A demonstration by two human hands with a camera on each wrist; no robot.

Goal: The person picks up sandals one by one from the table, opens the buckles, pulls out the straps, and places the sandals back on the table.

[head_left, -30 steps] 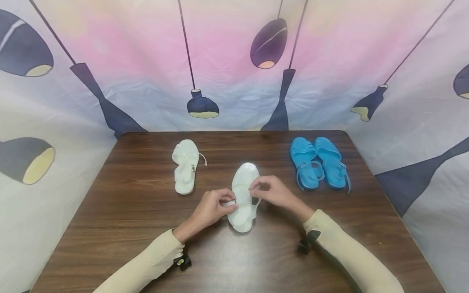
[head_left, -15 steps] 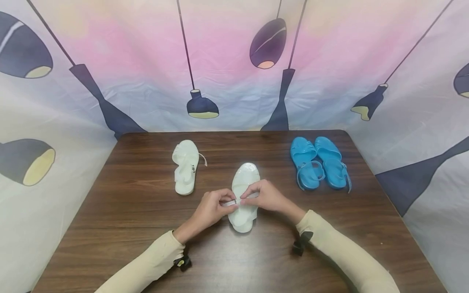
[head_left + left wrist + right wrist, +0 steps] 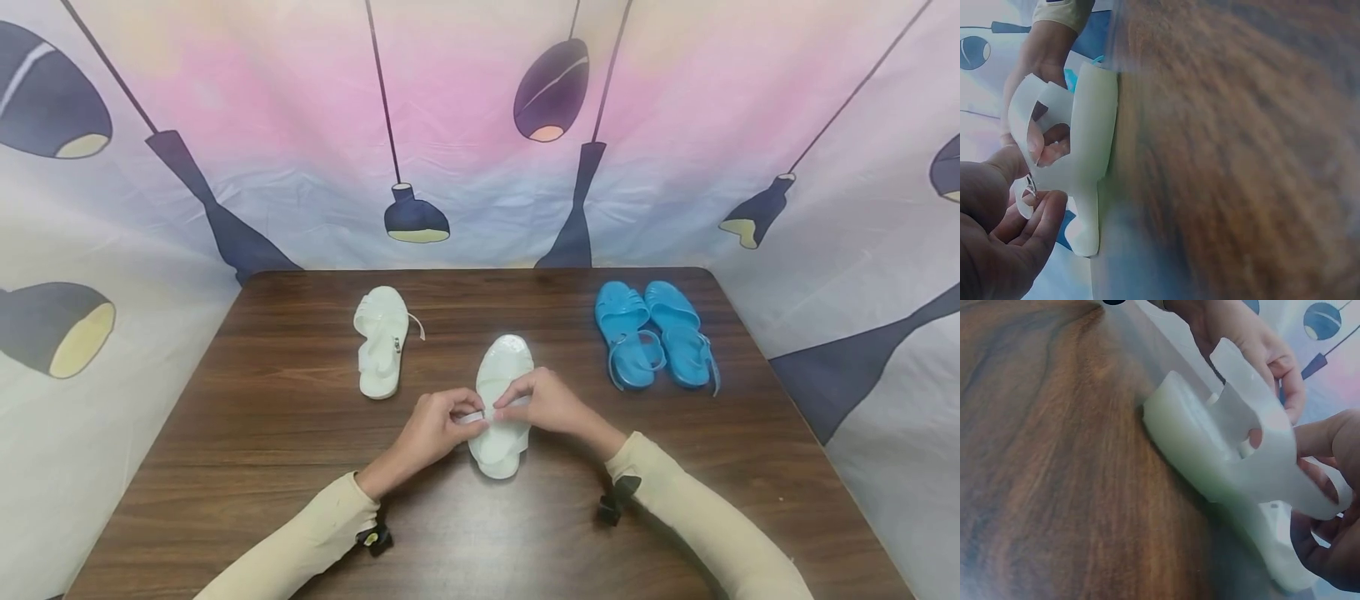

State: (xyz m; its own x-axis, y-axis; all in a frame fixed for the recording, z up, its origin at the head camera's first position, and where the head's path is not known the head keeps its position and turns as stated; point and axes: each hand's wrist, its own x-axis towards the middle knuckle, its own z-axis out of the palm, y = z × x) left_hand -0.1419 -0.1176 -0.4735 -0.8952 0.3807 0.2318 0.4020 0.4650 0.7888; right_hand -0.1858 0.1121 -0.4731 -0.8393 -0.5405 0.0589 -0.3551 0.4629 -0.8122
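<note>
A white sandal (image 3: 506,354) rests upright on the wooden table, toe pointing away from me. My left hand (image 3: 435,423) pinches its strap beside a small metal buckle (image 3: 1032,185) on the sandal's left. From the other side my right hand (image 3: 551,402) reaches over the sandal and pinches the strap (image 3: 1272,425). Both sets of fingertips nearly meet above the footbed. Seen from the left wrist, the strap (image 3: 1021,112) arches over the sandal toward the buckle. The fingers partly hide the strap's end and the buckle.
Another white sandal (image 3: 384,308) lies farther back to the left, its strap loose. A pair of blue sandals (image 3: 633,367) stands at the back right. Behind the table (image 3: 300,333) hangs a cloth backdrop (image 3: 480,100) printed with lamps.
My right hand has moved left from the sandal's right edge, bringing the strap over to the left hand's fingertips. The left hand has stayed in place.
</note>
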